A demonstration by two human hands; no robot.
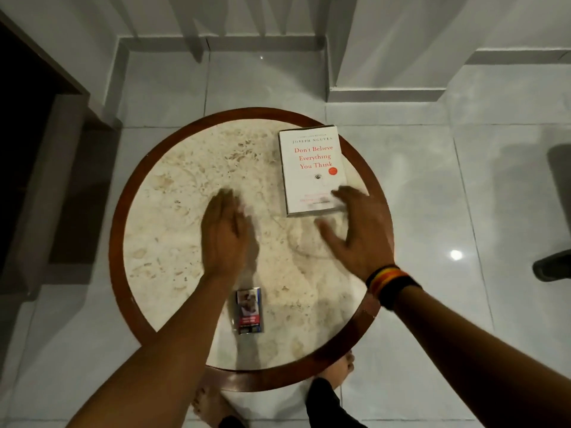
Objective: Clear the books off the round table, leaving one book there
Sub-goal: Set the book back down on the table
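Round table point(136, 211), cream speckled stone top with dark reddish-brown wooden rim, seen from above, standing on glossy grey floor tiles point(432, 180). One white paperback book point(310, 168) with red title lettering lies flat, cover up, at about 1 o'clock on the tabletop, its far right corner reaching the rim. No other book on the table.

Small cigarette pack point(249, 311), dark with a picture and red strip, lies flat at about 6 o'clock on the stone, near the close edge, well apart from the book.

Left hand point(224, 233) over table centre, palm down, fingers together and extended toward 12 o'clock, empty, nothing gripped; motion-blurred, so contact with the stone cannot be told. Forearm enters from 7 o'clock, crossing the rim just left of the pack.

Right hand point(355, 233) at about 3 o'clock on the table, fingers spread wide, empty. Fingertips blurred over the book's near right corner; touching or just above, cannot tell. Thumb points toward table centre, below the book's near edge. Striped wristband point(391, 284), black with yellow and orange-red bands, on the right wrist over the rim at 4 o'clock.

Bare feet point(338, 370) visible on the tiles under the table's near edge at 6 o'clock. Dark wooden furniture point(40, 88) at 9–10 o'clock off the table. White wall base point(386, 94) at 12–1 o'clock.
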